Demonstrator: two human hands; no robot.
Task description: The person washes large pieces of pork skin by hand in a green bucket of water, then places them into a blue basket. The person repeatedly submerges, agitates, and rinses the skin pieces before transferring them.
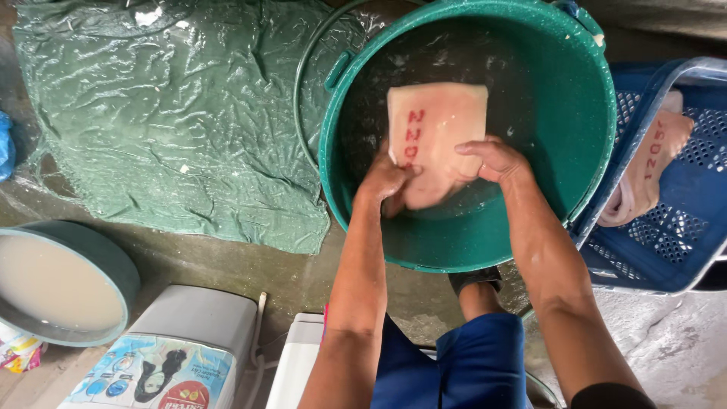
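Seen from the head camera, a person crouches over a green bucket (485, 242) on a wet concrete floor (227, 273), both bare arms reaching down into it. The left hand (385, 180) grips the lower left edge of a pale slab of meat (438, 129), fingers wrapped under it; the right hand (494, 160) clasps the slab's lower right side, thumb lying across its face. The slab stands nearly upright inside the bucket, its rind side facing the camera and bearing a red stamp, its lower end at the shallow water in the bottom. The bucket's inner wall is wet and flecked with white bits. To the right, touching the bucket's rim, sits a blue crate (681, 227) holding a second stamped piece of meat (647, 174). Left of the bucket a wet green tarp (166, 113) is spread over the floor. At lower left stands a round basin (113, 265) of cloudy liquid, and beside it a white container (197, 318) with a printed label. The person's blue shorts (469, 363) show at the bottom edge.
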